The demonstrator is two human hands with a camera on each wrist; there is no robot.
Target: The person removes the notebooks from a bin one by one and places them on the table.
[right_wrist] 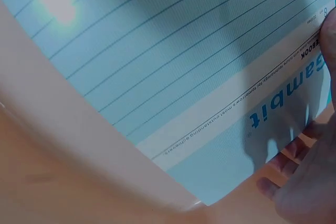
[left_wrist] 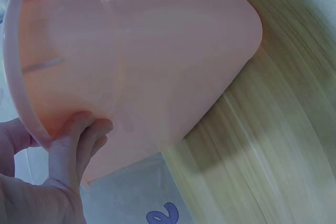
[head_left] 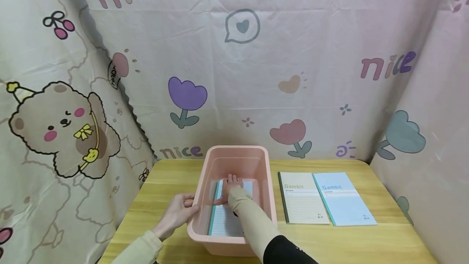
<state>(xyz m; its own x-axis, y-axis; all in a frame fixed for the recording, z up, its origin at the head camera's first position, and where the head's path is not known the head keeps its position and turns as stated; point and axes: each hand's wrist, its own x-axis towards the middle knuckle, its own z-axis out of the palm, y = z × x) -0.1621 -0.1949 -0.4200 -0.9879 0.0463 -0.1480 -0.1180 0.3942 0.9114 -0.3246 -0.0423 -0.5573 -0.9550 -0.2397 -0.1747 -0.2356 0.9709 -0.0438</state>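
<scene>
A pink plastic bin (head_left: 234,240) stands on the table. My left hand (head_left: 176,214) grips its left rim, and in the left wrist view the fingers (left_wrist: 79,145) bend around the wall. Inside the bin lies a light blue lined notebook (head_left: 225,219) with a teal spine; its printed "Gambit" cover (right_wrist: 173,72) fills the right wrist view. My right hand (head_left: 231,188) reaches in over the notebook's far end. Its thumb (right_wrist: 328,40) is by the spine, spread from the fingers (right_wrist: 289,161) along the top edge. Contact there is hard to tell.
To the right of the bin lie a cream notebook (head_left: 304,203) with a dark spine and a blue notebook (head_left: 346,203), side by side. The wooden table (head_left: 176,174) meets a patterned cloth backdrop (head_left: 238,72) behind and at the sides.
</scene>
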